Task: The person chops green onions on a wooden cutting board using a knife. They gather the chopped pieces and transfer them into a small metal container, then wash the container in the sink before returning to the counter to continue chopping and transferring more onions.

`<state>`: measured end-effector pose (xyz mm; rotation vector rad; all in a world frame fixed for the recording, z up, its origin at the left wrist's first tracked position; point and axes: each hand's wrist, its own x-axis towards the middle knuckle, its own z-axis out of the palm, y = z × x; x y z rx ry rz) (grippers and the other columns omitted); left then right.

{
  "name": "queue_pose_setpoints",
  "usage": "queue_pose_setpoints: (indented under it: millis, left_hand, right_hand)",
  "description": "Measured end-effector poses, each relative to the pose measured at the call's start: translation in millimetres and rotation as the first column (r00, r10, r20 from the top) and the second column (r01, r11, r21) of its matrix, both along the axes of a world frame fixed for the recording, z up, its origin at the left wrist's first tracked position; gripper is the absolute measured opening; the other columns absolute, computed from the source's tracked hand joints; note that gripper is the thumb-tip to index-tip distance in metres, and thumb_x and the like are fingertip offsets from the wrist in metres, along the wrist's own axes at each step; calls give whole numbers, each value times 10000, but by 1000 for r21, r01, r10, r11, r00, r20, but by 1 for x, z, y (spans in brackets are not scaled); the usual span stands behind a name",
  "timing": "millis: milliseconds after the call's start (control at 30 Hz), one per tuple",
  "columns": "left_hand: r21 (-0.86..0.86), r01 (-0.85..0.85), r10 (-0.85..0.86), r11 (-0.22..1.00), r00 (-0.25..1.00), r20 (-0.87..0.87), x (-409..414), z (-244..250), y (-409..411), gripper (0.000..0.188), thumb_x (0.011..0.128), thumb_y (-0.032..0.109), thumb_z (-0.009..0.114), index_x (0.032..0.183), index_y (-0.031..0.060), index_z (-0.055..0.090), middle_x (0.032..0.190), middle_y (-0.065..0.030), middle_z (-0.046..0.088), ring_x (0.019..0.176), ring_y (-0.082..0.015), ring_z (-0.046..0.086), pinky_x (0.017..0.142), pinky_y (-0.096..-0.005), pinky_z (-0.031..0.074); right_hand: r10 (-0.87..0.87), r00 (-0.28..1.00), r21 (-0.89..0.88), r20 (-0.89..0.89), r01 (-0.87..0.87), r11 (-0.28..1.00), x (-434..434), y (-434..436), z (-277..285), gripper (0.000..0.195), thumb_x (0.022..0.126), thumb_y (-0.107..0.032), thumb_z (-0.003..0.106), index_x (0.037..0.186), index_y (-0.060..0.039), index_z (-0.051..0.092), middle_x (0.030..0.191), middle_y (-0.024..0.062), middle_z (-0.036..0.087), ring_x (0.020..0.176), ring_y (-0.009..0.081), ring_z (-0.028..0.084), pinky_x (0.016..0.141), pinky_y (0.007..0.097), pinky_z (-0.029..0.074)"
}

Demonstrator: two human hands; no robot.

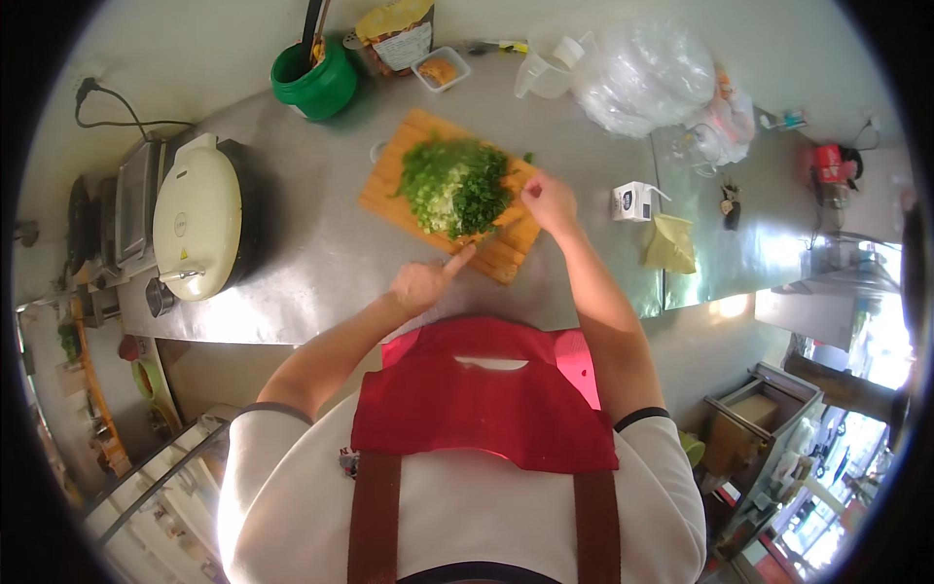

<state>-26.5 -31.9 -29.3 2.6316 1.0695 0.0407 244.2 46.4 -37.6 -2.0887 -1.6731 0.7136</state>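
Observation:
A mound of chopped green herbs and pale green stalk pieces (449, 182), blurred at its upper left, covers the middle of a wooden cutting board (387, 179). The board lies slanted on the steel worktop. At its right edge, my right hand (551, 203) is curled around what appears to be a knife, whose handle is hidden in the fingers. A thin, blurred blade (502, 232) runs from there along the lower side of the greens. My left hand (425, 283) points its index finger to the board's near edge, close to the blade's end; the other fingers are folded.
Left stands a cream electric griddle (197, 219). Behind the board are a green tub (321, 84), a food pouch (398, 40), a small plastic container (441, 70) and a measuring jug (543, 77). Clear plastic bags (646, 80), a drink carton (631, 202) and a yellowish packet (671, 244) are rightward.

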Motion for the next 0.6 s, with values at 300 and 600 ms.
queue_pose_setpoints:
  millis: [300,600]
  left_hand:
    - [-32,-119,122,992,986,116,10,13,1,671,783,84,552,1391,168,280,632,-105,570,483,-270,559,429,-377,458]
    - [-159,-58,56,986,998,-17,21,25,-5,755,735,-3,481,1418,176,212,762,-142,590,600,-304,608,513,-397,499]
  right_hand:
    - [63,973,176,-222,-24,984,-15,-68,5,94,769,-141,637,832,-74,617,821,61,617,691,233,618,618,325,489]
    - [-53,993,117,-103,65,991,-26,-78,3,99,764,-147,638,829,-93,586,803,51,602,697,235,606,599,344,483]
